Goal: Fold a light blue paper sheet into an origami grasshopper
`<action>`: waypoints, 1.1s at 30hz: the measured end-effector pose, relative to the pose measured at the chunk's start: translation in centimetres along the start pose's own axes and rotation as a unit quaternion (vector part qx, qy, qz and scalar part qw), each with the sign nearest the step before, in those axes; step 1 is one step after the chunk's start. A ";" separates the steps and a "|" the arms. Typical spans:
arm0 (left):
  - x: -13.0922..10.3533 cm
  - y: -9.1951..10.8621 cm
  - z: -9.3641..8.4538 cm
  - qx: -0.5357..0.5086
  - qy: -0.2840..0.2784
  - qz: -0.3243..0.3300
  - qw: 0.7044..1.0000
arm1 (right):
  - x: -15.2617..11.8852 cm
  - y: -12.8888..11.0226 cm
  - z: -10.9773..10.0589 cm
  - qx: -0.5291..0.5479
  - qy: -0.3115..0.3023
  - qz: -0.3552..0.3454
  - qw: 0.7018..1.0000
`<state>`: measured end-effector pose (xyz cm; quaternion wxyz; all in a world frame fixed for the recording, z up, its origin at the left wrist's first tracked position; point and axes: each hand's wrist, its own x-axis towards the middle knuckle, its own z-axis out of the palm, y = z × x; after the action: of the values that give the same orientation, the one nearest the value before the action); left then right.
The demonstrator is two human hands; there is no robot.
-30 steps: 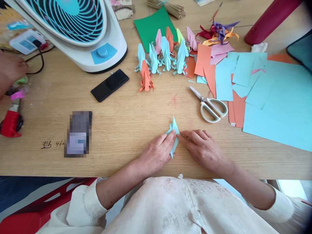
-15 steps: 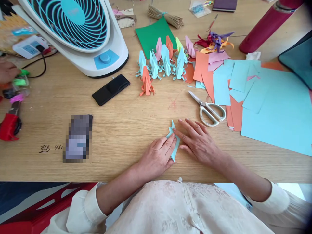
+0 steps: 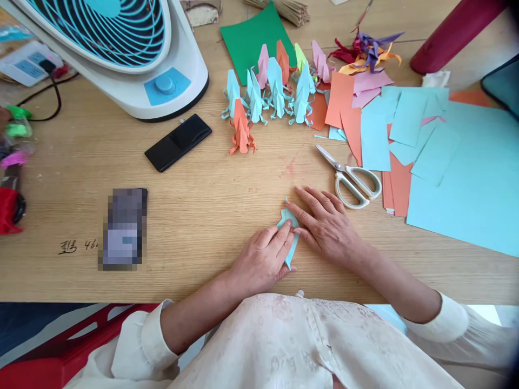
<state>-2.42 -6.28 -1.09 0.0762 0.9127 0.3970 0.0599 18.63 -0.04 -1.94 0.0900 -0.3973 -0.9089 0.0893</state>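
Your left hand [image 3: 263, 254] holds the folded paper [image 3: 290, 214] down on the table [image 3: 203, 216], fingers laid across its middle and thumb by its lower tip. Your right hand [image 3: 330, 229] lies spread and grasps nothing; its index fingertip touches the paper near the upper point, and its thumb rests at the right edge. The paper is light blue, narrow and pointed, in front of you near the table's edge.

Just beyond your right hand lie the scissors [image 3: 339, 167], blades pointing away and to the left. Farther right, orange strips [image 3: 399, 183] and blue pieces overlap a large blue sheet [image 3: 466, 183].

Ahead of you, an orange figure [image 3: 241, 129] stands before a row of four blue figures [image 3: 277, 89], with pink, orange and lime ones behind, near a green sheet [image 3: 259, 35]. To your left are a blurred phone [image 3: 125, 227], a flat black object [image 3: 178, 143] and a fan [image 3: 174, 81]. A dark red bottle [image 3: 454, 40] is at far right.
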 end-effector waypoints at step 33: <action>4.2 -5.7 -3.7 -0.253 -0.051 -0.067 0.964 | -4.3 -4.1 0.1 0.046 0.038 -0.057 0.997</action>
<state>-4.25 0.95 1.70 0.3285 0.8370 0.4245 0.1068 18.56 -5.93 -1.43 0.1479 -0.3434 -0.9209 0.1103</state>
